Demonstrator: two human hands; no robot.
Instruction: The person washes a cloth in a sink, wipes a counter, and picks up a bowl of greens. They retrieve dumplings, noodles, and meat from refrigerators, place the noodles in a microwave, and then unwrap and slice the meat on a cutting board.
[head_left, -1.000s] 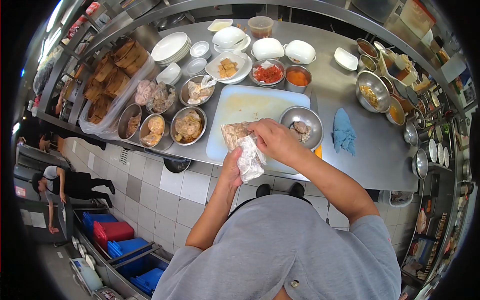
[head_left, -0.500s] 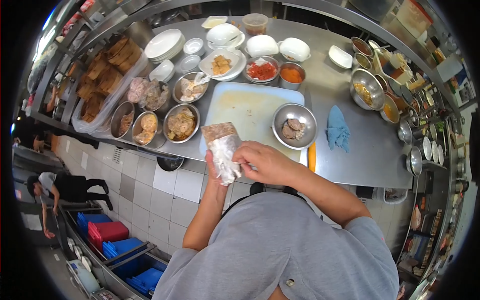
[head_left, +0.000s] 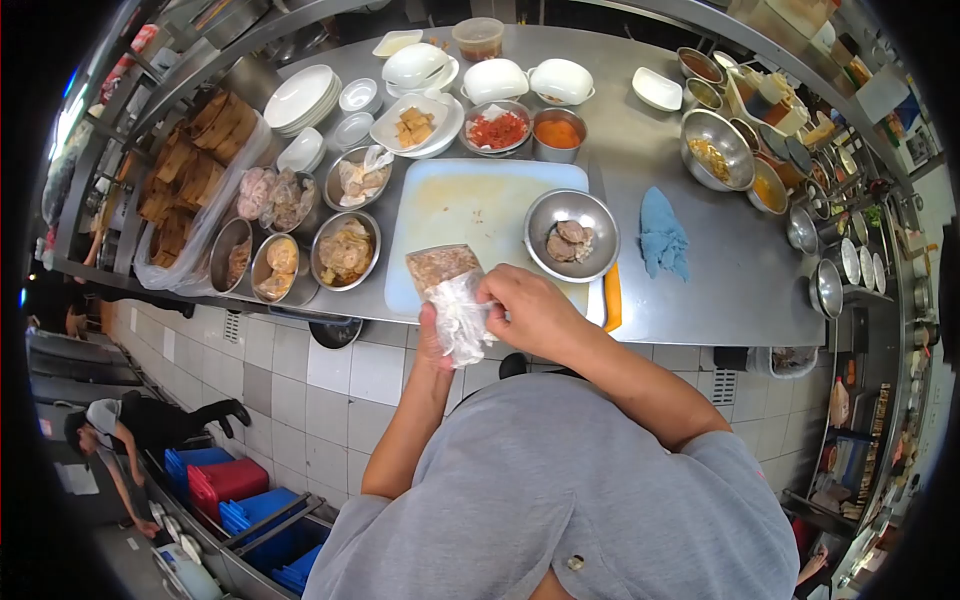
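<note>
The plastic bag (head_left: 452,300), with a brownish block of food in its upper end, was held up in front of my chest, just over the near edge of the worktop (head_left: 700,250). My left hand (head_left: 432,340) was closed round its crumpled lower part from below, and my right hand (head_left: 530,310) had its fingers pinched on the clear film at the bag's side (how tightly, I could not tell). Behind the bag lay the white cutting board (head_left: 470,205), and a steel bowl (head_left: 572,235) with a few pieces of meat sat on the board's right part. A blue cloth (head_left: 662,235) lay on the bare steel just right of that bowl. To the left of the board stood several steel bowls of food, the nearest one (head_left: 346,250) just beside the board.
</note>
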